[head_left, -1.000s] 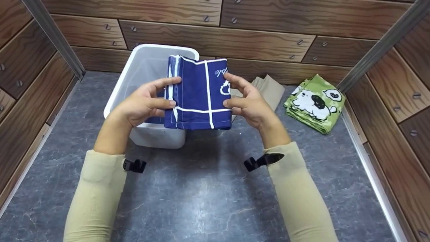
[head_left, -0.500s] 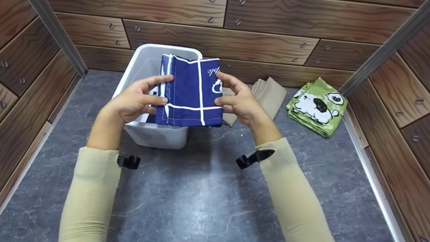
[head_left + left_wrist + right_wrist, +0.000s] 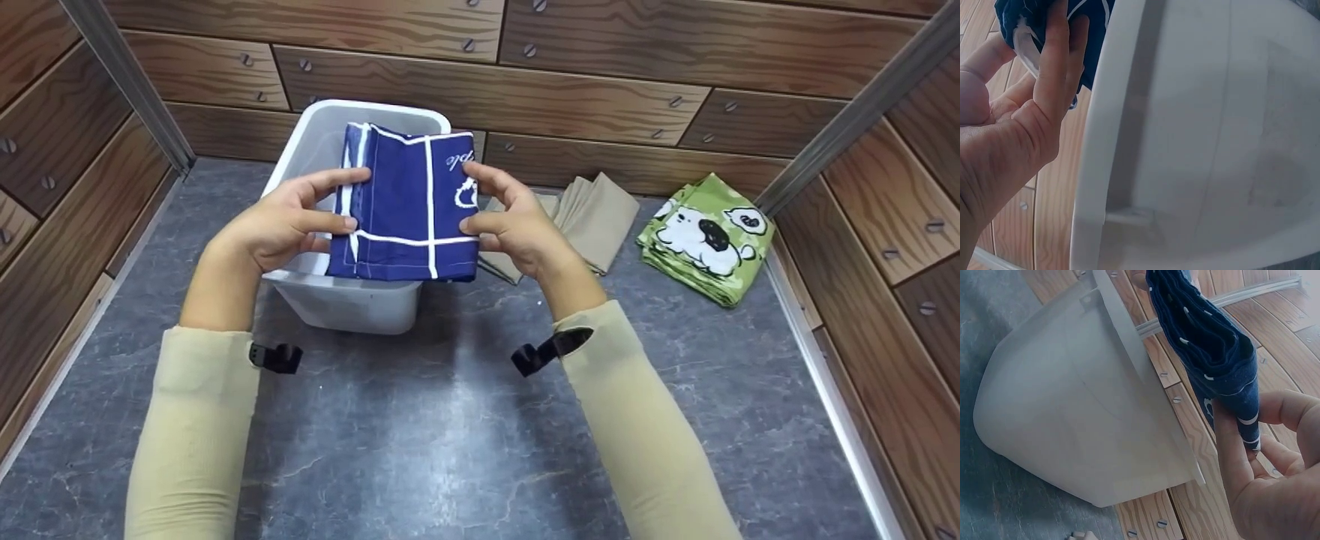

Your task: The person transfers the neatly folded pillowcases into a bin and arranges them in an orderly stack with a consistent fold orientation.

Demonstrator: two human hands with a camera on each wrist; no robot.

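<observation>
A folded navy cloth [image 3: 397, 202] with white lines and lettering is held up between both hands, over the near right part of a white plastic bin [image 3: 352, 304]. The left hand [image 3: 289, 217] pinches its left edge, thumb and forefinger on the top face. At the opposite edge the right hand [image 3: 517, 221] grips it the same way. In the right wrist view the cloth [image 3: 1213, 354] shows several stacked layers, pinched at one end, and it stays above the bin's rim. The left wrist view shows the bin's wall [image 3: 1196, 112] beside the left hand [image 3: 1027, 112].
Folded beige cloths [image 3: 600, 217] lie on the grey floor [image 3: 450, 420] right of the bin. Farther right is a folded green cloth [image 3: 709, 240] with a dog print, close to the corner. Wood-patterned walls [image 3: 487, 82] enclose the floor at the back and sides.
Both hands have carried the navy cloth to the left, so it covers more of the bin's opening. More of the beige cloths shows now. The grip stays the same.
</observation>
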